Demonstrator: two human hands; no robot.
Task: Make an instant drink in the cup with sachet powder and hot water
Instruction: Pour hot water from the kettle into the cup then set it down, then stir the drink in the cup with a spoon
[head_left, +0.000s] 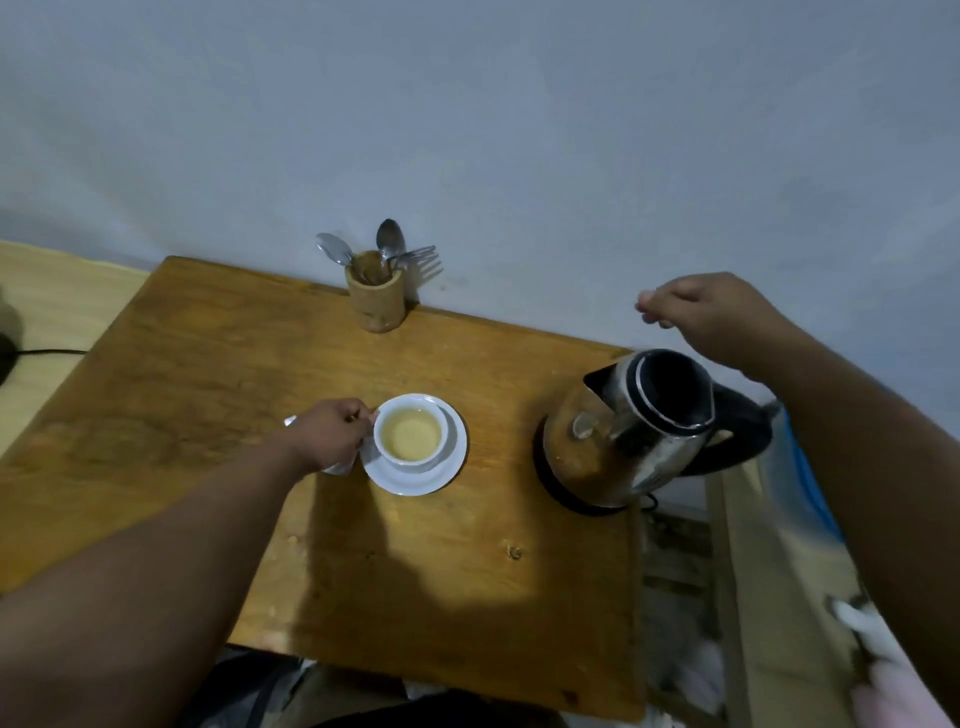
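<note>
the cup (411, 434) sits on its white saucer (452, 462) near the middle of the wooden table (208, 374), filled with pale yellowish liquid. my left hand (332, 434) is closed at the cup's left side, fingers curled around something white and crumpled, likely the sachet (340, 467), which pokes out below and behind my knuckles; whether i also grip the cup's handle i cannot tell. to the right, well apart from the saucer, the steel kettle (623, 431) stands on its black base with its lid open, close to the table's right edge and near its back corner. my right hand (706, 317) hovers above and behind the kettle, fingers loosely bent, holding nothing i can see. at the back edge against the wall stands a wooden holder (375, 301) with spoons and a fork. the table between cup and kettle is bare, and so is the wide front stretch toward me and the left part of the top.
</note>
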